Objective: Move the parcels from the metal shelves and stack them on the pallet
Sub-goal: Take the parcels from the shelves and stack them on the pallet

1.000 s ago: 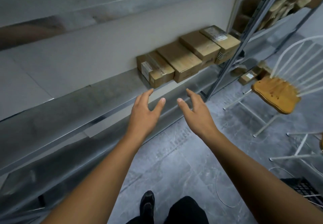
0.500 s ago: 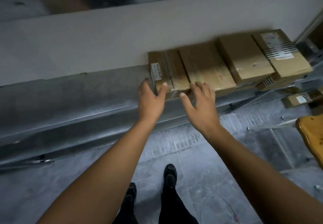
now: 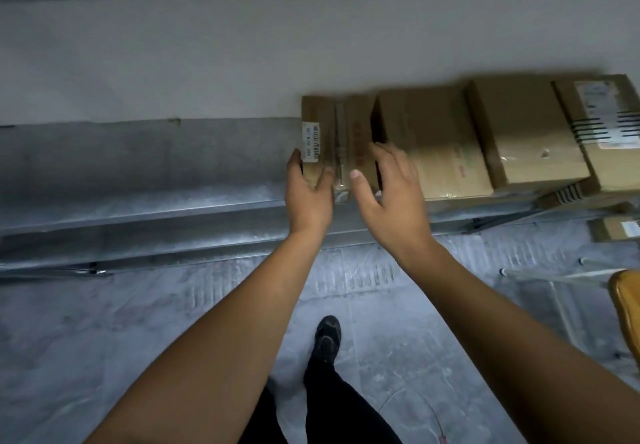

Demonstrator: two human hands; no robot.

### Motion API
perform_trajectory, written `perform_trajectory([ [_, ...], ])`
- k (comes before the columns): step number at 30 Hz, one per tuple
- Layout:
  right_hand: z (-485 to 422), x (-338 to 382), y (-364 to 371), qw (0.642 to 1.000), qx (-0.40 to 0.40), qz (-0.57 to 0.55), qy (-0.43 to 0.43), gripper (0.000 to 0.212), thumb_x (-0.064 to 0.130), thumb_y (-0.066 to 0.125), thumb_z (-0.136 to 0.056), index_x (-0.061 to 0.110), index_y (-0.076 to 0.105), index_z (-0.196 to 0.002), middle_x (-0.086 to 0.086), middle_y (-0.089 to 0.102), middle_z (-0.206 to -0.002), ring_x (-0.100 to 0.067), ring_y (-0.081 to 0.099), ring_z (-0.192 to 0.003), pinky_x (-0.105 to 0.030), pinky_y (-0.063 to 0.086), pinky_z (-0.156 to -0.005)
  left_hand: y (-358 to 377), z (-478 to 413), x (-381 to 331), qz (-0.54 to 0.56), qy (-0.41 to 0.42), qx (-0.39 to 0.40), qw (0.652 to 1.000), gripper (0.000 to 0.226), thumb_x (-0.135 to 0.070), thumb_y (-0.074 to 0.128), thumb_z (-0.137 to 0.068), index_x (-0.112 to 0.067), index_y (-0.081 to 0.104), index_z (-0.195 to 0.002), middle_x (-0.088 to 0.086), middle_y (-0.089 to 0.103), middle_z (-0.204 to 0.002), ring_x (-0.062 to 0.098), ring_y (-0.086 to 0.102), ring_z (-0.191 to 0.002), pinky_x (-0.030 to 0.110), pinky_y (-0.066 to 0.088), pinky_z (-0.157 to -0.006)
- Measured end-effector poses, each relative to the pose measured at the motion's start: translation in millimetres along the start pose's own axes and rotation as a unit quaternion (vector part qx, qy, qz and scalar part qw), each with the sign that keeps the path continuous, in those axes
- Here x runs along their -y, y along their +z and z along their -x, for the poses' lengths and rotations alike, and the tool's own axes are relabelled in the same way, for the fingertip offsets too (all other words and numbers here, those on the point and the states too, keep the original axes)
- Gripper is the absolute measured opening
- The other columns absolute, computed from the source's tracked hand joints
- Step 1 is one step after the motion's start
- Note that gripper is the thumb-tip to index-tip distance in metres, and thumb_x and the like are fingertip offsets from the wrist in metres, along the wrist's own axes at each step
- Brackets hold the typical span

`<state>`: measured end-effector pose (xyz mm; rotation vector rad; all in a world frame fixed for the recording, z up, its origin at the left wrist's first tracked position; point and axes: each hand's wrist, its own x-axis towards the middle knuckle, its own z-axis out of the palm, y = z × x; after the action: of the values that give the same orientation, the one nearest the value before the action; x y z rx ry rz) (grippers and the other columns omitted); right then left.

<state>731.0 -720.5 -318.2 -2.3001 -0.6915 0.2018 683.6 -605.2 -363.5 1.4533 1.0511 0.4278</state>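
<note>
Several brown cardboard parcels stand in a row on the metal shelf (image 3: pixel 156 170), against the white wall. The leftmost parcel (image 3: pixel 349 121) is narrow, with a barcode label on its left edge. My left hand (image 3: pixel 308 198) holds its near left corner, fingers on the left side and thumb on top. My right hand (image 3: pixel 394 198) grips its right side, fingers reaching into the gap beside the second parcel (image 3: pixel 429 139) and thumb on top. No pallet is in view.
Two more parcels (image 3: pixel 519 132) (image 3: pixel 602 125) sit further right on the shelf. A small labelled box (image 3: pixel 616 229) lies lower at the right. A wooden chair seat (image 3: pixel 627 305) pokes in at the right edge. Grey floor and my shoe (image 3: pixel 327 336) are below.
I have stepped up to the shelf and both hands have reached forward. They went from hovering open in front of the shelf to closing on the two sides of the leftmost parcel.
</note>
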Motion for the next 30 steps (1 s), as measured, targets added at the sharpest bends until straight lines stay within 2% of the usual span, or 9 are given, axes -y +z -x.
perform_trajectory([
  [4,-7.3,17.2,13.2,1.0,0.019,-0.023,0.001,0.059,0.044,0.054,-0.102,0.011,0.047,-0.151,-0.007,0.048,-0.15,-0.023,0.045,-0.139,-0.029,0.036,-0.109,-34.7,1.0,7.8,0.005,-0.002,-0.026,1.0,0.055,-0.018,0.065,-0.1,-0.021,0.046,-0.151,-0.004,0.065,-0.137,0.013,0.064,-0.119,0.026,0.05,-0.1],
  [8,-7.3,32.4,42.7,0.995,0.086,-0.013,0.041,0.068,0.046,0.055,-0.103,0.015,0.033,-0.16,-0.013,0.035,-0.158,-0.03,0.034,-0.146,-0.039,0.034,-0.114,-72.1,9.2,17.8,0.039,-0.008,-0.034,0.999,0.047,-0.01,0.065,-0.099,-0.02,0.052,-0.143,-0.007,0.071,-0.117,-0.005,0.069,-0.096,0.015,0.053,-0.079],
  [10,-5.1,37.3,61.2,0.989,0.12,-0.028,0.076,0.072,0.051,0.053,-0.101,0.016,0.031,-0.159,-0.015,0.038,-0.155,-0.034,0.037,-0.144,-0.045,0.037,-0.115,-91.0,13.7,25.4,0.045,-0.006,-0.028,0.999,0.048,-0.009,0.065,-0.1,-0.019,0.05,-0.145,-0.006,0.072,-0.118,0.001,0.071,-0.099,0.019,0.056,-0.081],
  [12,0.6,43.9,78.6,0.984,0.147,-0.056,0.08,0.07,0.055,0.051,-0.094,0.018,0.04,-0.152,-0.013,0.052,-0.143,-0.032,0.048,-0.134,-0.047,0.045,-0.11,-108.9,17.7,32.9,0.056,-0.005,-0.031,0.998,0.049,-0.007,0.064,-0.101,-0.019,0.049,-0.146,-0.003,0.072,-0.122,0.008,0.072,-0.105,0.025,0.059,-0.087],
  [14,9.2,54.7,94.6,0.979,0.167,-0.09,0.069,0.058,0.045,0.056,-0.095,0.022,0.046,-0.147,-0.006,0.058,-0.134,-0.022,0.053,-0.125,-0.044,0.048,-0.106,-126.5,23.4,37.7,0.075,-0.012,-0.05,0.996,0.049,-0.005,0.063,-0.101,-0.02,0.05,-0.146,-0.003,0.071,-0.124,0.009,0.071,-0.108,0.024,0.058,-0.088],
  [16,18.2,70.3,108.3,0.979,0.165,-0.111,0.047,0.054,0.038,0.059,-0.096,0.029,0.046,-0.148,-0.002,0.057,-0.131,-0.017,0.053,-0.122,-0.041,0.048,-0.105,-147.0,31.3,39.8,0.096,-0.019,-0.071,0.993,0.048,-0.007,0.063,-0.101,-0.024,0.051,-0.144,-0.003,0.071,-0.125,0.009,0.071,-0.111,0.026,0.057,-0.091],
  [21,42.9,131.7,142.9,0.974,0.181,-0.135,-0.021,0.061,0.043,0.06,-0.095,0.035,0.042,-0.153,0.002,0.053,-0.13,-0.016,0.055,-0.122,-0.038,0.047,-0.106,-221.6,54.5,38.8,0.118,0.011,-0.14,0.983,0.047,-0.012,0.065,-0.101,-0.022,0.051,-0.144,-0.004,0.07,-0.128,0.008,0.069,-0.114,0.026,0.057,-0.096],
  [26,78.0,222.6,192.4,0.963,0.205,-0.149,-0.094,0.062,0.044,0.061,-0.099,0.032,0.039,-0.156,0.001,0.053,-0.136,-0.006,0.051,-0.123,-0.03,0.044,-0.107,-332.2,77.0,32.4,0.122,0.045,-0.201,0.971,0.044,-0.016,0.066,-0.101,-0.031,0.053,-0.14,-0.012,0.07,-0.124,-0.001,0.069,-0.107,0.014,0.053,-0.082],
  [30,119.0,304.5,234.9,0.95,0.218,-0.163,-0.153,0.057,0.041,0.061,-0.1,0.031,0.043,-0.154,0.003,0.056,-0.133,0.003,0.045,-0.117,-0.025,0.041,-0.104,-429.0,96.4,38.1,0.123,0.074,-0.252,0.957,0.046,-0.018,0.067,-0.1,-0.026,0.052,-0.143,-0.011,0.069,-0.125,-0.006,0.068,-0.104,0.009,0.051,-0.078],
])
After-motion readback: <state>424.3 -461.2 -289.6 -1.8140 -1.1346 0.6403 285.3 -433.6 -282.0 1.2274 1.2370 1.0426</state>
